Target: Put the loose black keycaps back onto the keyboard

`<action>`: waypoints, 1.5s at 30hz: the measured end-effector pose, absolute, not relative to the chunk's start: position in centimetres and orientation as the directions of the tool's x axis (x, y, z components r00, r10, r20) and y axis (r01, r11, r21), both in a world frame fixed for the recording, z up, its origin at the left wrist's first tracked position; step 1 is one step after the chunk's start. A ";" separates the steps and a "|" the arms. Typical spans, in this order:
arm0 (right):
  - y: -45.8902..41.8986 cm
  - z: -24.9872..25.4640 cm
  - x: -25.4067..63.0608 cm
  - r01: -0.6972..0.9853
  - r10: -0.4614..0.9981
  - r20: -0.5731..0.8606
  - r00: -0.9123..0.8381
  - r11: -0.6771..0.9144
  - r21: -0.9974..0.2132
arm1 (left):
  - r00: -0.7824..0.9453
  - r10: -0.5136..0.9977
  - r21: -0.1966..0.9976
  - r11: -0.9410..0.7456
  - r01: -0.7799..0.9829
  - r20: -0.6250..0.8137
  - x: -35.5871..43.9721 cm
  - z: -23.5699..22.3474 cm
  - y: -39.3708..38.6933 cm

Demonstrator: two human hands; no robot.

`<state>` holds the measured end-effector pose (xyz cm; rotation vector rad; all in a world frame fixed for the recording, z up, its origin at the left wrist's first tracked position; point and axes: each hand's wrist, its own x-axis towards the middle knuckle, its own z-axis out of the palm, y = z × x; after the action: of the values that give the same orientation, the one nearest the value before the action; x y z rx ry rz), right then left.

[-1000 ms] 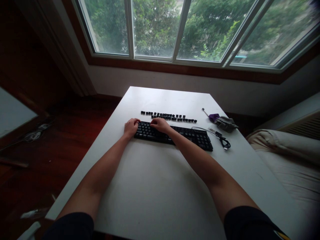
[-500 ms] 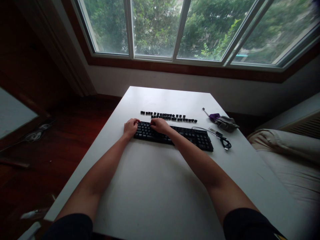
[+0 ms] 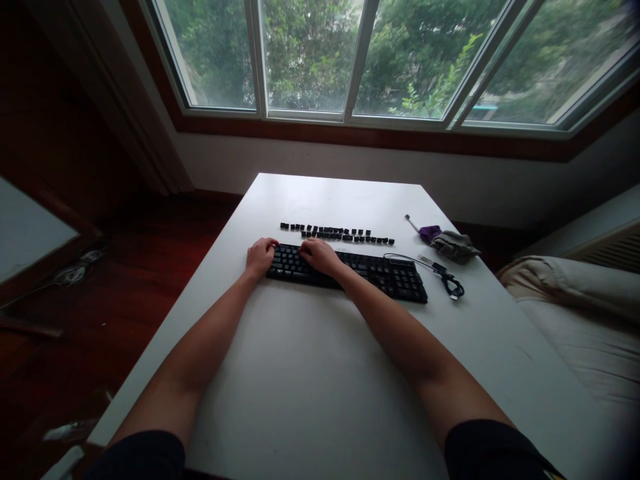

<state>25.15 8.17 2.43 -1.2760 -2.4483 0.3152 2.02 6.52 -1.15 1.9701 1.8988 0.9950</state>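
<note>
A black keyboard (image 3: 367,268) lies across the white table (image 3: 300,360), slightly slanted. At its left end my left hand (image 3: 261,257) is closed around the edge, fingers over the far corner. My right hand (image 3: 319,255) rests over the upper rows left of the middle. Its fingers are curled down and pinched together; whatever is between them is hidden. Just behind the keyboard, loose black keycaps (image 3: 345,236) lie in two uneven rows.
Right of the keyboard lies a coiled black cable (image 3: 453,287) with a metal plug. Behind it are a grey cloth (image 3: 455,245), a purple cloth (image 3: 431,233) and a thin brush-like stick (image 3: 411,223). A beige cushioned seat (image 3: 575,287) stands beyond the table's right edge.
Both hands stay in nearly the same places on the keyboard. The view has shifted very slightly; the keycap rows look the same.
</note>
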 end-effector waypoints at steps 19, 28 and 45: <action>15.3 1.3 23.9 0.892 0.883 0.250 -0.398 0.435 -0.118 | -0.059 0.939 0.597 -0.166 0.785 0.339 1.8 -1.6 6.8; 14.9 1.8 23.2 0.876 0.855 0.233 -0.464 0.482 -0.027 | -0.063 0.943 0.598 -0.154 0.786 0.326 1.8 -1.6 6.8; 10.3 3.8 26.7 0.729 0.773 0.268 -0.575 0.633 -0.260 | -0.056 0.939 0.600 -0.171 0.782 0.340 1.7 -1.9 6.9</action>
<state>26.70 10.32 3.77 -1.1985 -2.5021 0.1709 1.67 6.87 -1.91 1.9918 1.8631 1.0407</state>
